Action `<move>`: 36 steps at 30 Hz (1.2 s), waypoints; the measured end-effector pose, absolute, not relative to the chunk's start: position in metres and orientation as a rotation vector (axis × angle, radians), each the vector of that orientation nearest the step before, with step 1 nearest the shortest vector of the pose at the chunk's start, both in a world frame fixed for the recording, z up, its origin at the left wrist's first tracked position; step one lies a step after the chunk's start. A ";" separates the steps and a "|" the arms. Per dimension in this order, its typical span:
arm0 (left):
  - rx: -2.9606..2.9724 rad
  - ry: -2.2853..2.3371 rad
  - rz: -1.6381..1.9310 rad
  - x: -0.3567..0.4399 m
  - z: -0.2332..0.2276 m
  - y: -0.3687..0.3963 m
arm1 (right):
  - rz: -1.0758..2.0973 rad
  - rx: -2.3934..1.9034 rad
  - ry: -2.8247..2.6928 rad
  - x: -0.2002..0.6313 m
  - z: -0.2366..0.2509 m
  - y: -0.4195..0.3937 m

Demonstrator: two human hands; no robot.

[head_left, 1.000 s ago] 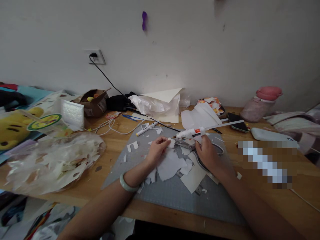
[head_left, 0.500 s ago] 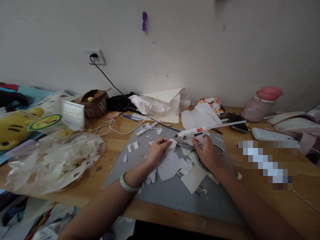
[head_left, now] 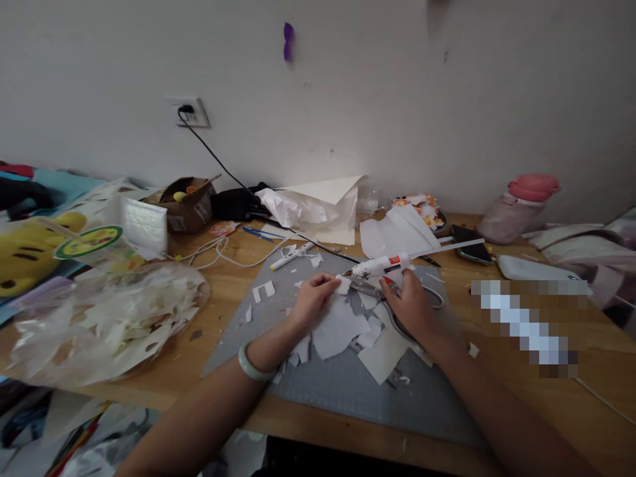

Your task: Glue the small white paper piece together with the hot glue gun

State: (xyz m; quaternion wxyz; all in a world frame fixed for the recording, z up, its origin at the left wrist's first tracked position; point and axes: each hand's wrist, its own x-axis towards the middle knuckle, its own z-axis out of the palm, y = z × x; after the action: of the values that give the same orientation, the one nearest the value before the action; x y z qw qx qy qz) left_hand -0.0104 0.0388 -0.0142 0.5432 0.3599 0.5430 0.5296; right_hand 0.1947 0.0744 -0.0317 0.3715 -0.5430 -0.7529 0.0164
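My left hand (head_left: 314, 301), with a pale bangle on its wrist, pinches a small white paper piece (head_left: 342, 285). My right hand (head_left: 410, 301) is closed on a white glue gun (head_left: 375, 265) with an orange patch. A long glue stick (head_left: 447, 248) juts from the gun's back end. The nozzle points left, close to the paper piece; whether they touch I cannot tell. Scissors (head_left: 368, 287) lie beneath the gun, partly hidden by my right hand. Torn white paper (head_left: 340, 328) and a cream card (head_left: 385, 354) rest on the grey cutting mat (head_left: 338, 391) below my hands.
A black cord runs from the wall socket (head_left: 189, 112) toward the gun. Left are a plastic bag of scraps (head_left: 109, 324), a lidded cup (head_left: 89, 244) and a cardboard box (head_left: 186, 205). Right stand a pink-lidded bottle (head_left: 517, 209), a phone (head_left: 471, 244) and a white device (head_left: 539, 269).
The glue gun in my right hand has shifted very slightly left and down. My left hand stays in place with the paper piece. The view has moved a little.
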 end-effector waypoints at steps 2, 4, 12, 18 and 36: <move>0.860 1.289 1.256 -0.011 -0.015 0.039 | 0.037 -1.396 -1.931 0.195 -0.031 0.074; 0.867 1.287 1.258 -0.011 -0.017 0.040 | 0.035 -1.401 -1.934 0.195 -0.031 0.074; 0.840 1.275 1.269 -0.010 -0.018 0.041 | 0.034 -1.417 -1.965 0.195 -0.028 0.073; 0.805 1.280 1.278 -0.011 -0.013 0.039 | 0.021 -1.435 -1.973 0.195 -0.031 0.074; 0.835 1.277 1.269 -0.012 -0.015 0.039 | 0.055 -1.450 -1.923 0.194 -0.039 0.077</move>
State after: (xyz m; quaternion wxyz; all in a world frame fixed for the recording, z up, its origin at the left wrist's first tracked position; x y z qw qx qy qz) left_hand -0.0117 0.0387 -0.0153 0.5468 0.3524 0.5388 0.5353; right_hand 0.1944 0.0770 -0.0390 0.3579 -0.5620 -0.7454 0.0213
